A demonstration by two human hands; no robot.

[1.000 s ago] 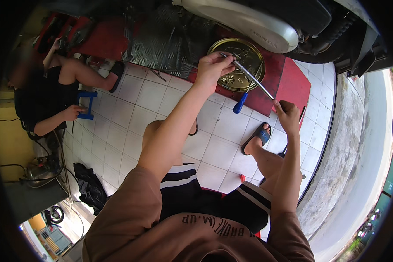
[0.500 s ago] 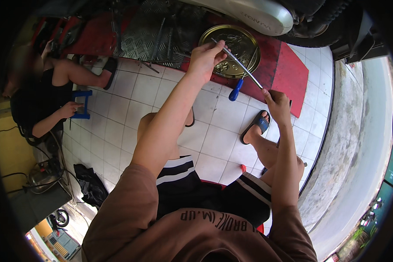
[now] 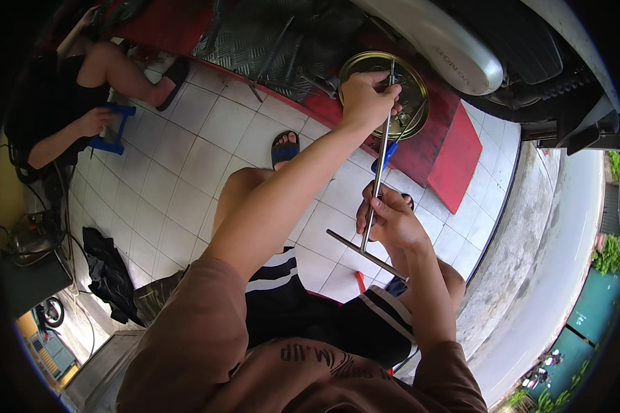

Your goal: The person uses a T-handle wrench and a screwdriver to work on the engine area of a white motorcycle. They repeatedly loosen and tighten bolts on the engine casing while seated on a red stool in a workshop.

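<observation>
A long chrome T-handle wrench [image 3: 383,155] is in both hands, its shaft running away from me and its crossbar near my right knee. My left hand [image 3: 367,102] pinches the shaft near its far tip. Lower down, just above the crossbar, the fingers of my right hand [image 3: 395,215] are closed around the shaft. Beneath the far end lies a round gold-coloured tray [image 3: 416,82] with small metal pieces in it, partly hidden by my left hand. A screwdriver [image 3: 387,157] with a blue handle leans over the tray's near edge, behind the wrench.
The tray rests on a red platform [image 3: 451,162] with a dark tread-plate section [image 3: 251,51] holding tools. A motorcycle [image 3: 465,62] stands over its far right. At the left, another person [image 3: 52,113] sits near a blue stool [image 3: 122,131]. White tiles [image 3: 207,138] cover the floor.
My right hand has come nearer to my body, and the wrench's crossbar now shows below it. The wrench stands more upright in the view. The whole view has shifted somewhat.
</observation>
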